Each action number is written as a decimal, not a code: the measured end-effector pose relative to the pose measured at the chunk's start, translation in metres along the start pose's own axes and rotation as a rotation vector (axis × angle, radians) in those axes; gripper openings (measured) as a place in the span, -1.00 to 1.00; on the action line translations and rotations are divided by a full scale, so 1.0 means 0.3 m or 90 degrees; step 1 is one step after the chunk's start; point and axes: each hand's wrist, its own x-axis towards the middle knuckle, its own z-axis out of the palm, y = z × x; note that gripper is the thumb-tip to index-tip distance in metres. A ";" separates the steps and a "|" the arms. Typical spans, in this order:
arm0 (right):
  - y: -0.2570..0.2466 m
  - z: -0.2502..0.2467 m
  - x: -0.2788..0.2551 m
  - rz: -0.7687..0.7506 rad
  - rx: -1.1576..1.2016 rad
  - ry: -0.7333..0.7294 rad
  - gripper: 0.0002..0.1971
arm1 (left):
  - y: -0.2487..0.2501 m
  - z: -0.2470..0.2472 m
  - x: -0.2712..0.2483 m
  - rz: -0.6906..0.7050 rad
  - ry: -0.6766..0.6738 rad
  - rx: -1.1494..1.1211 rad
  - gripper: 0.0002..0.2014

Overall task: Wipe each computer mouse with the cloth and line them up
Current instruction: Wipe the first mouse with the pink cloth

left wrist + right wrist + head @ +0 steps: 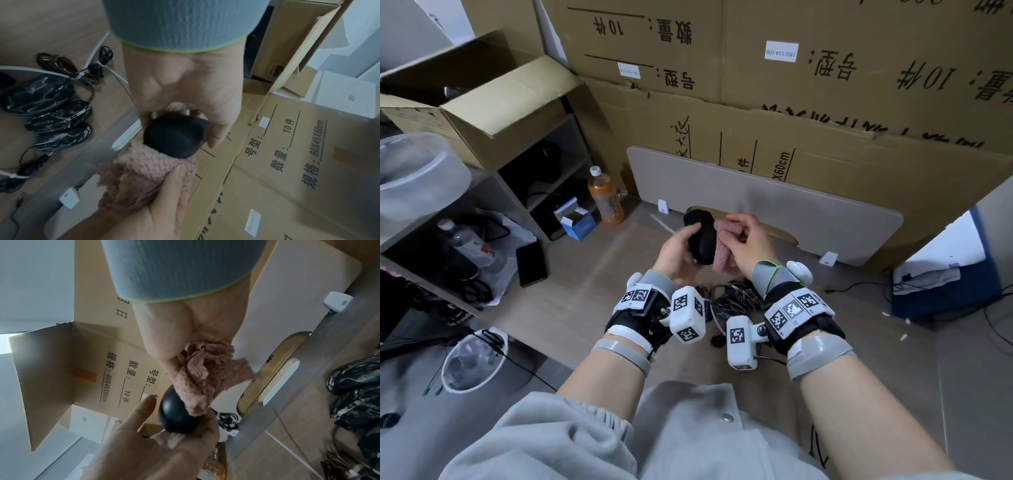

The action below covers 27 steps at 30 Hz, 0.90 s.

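The left hand [677, 251] grips a black mouse [700, 240] above the floor; the right hand [748, 241], fingers curled, pinches a pink cloth [724, 255] against its right side. Only the left wrist view plainly shows three wrapped mice [51, 113] on the floor.

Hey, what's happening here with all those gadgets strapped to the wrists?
A person sitting on the floor is cleaning computer mice. The left hand holds a black mouse up in the air, while the right hand presses a bunched pink cloth against its side. Three more mice wrapped in plastic lie side by side on the floor with their cables bundled, seemingly waiting for their turn. Cardboard boxes are stacked behind.
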 end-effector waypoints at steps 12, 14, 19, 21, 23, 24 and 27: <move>0.008 -0.003 -0.006 -0.034 0.026 0.064 -0.81 | -0.043 -0.010 0.003 0.008 -0.037 0.073 -0.77; -0.004 0.003 -0.017 -0.026 0.043 0.026 -0.89 | -0.045 -0.013 0.007 0.007 -0.038 0.093 -0.58; -0.017 0.017 -0.019 -0.041 0.052 -0.033 -0.84 | -0.022 0.002 -0.016 -0.030 -0.059 0.105 -0.62; -0.017 0.021 -0.016 -0.036 0.038 -0.021 -0.91 | -0.023 -0.002 -0.009 -0.049 -0.078 0.082 -0.69; -0.012 0.021 -0.016 -0.027 0.032 -0.009 -0.92 | -0.025 0.002 -0.015 -0.033 -0.036 0.104 -0.69; -0.010 0.021 -0.016 -0.018 0.025 -0.010 -0.91 | -0.031 0.002 -0.013 -0.024 -0.013 0.117 -0.54; 0.004 0.015 -0.002 -0.033 -0.039 -0.006 -0.85 | -0.061 -0.022 0.028 -0.010 0.007 0.141 -0.20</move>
